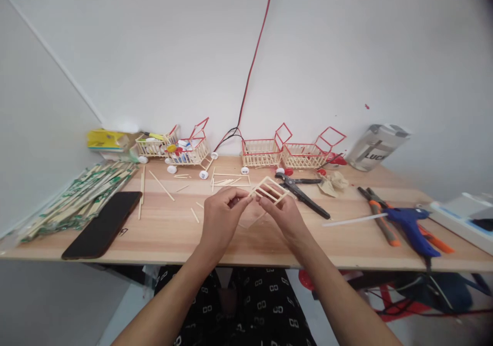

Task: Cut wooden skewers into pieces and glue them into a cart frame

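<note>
Between my hands, just above the table, is a small wooden stick frame (269, 188) with crossbars. My left hand (225, 212) pinches its left corner with thumb and fingertips. On the other side my right hand (283, 212) grips the frame's lower right edge, thumb on the near side. Behind them a flat stick rectangle (231, 175) lies on the wood with short cut pieces inside it. Black-handled cutters (306, 197) rest just right of my right hand. Short stick pieces (194, 215) are scattered left of my left hand.
Several miniature stick carts (262, 152) with red trim stand along the wall. Wrapped chopsticks (84, 197) and a black phone (102, 225) lie left. At right are a blue glue gun (412, 225), orange-handled pliers (385, 223), crumpled paper (334, 183) and a bag marked LUCK (377, 148).
</note>
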Tool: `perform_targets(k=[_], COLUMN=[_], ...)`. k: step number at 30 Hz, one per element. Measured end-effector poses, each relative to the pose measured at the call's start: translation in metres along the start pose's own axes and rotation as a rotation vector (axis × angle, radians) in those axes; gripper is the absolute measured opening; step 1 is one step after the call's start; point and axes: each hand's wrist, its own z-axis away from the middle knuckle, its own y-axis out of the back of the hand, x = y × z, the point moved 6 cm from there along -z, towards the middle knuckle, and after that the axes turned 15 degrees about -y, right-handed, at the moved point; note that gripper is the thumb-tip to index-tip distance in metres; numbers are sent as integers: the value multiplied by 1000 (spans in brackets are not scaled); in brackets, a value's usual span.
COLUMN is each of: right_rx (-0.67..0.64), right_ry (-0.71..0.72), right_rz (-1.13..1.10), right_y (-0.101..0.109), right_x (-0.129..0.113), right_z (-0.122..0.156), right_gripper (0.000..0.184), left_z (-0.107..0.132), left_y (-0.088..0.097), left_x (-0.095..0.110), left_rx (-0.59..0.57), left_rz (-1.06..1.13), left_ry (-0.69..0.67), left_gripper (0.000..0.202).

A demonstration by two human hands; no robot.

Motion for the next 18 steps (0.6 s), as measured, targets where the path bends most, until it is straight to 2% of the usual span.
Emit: perform_targets(k=[5, 18], right_rx=[96, 145], right_ry=[59, 55], right_rz=[12, 43], right_y=[5, 8], right_x=[-7, -6], right_z=[5, 3], right_gripper=[22, 19], left_z=[0, -3], left_y=[-9, -14], left_x=[-4, -2], left_rx=[-8, -14], left_rz=[57, 79], left_ry=[46, 66], left_gripper=[7, 11])
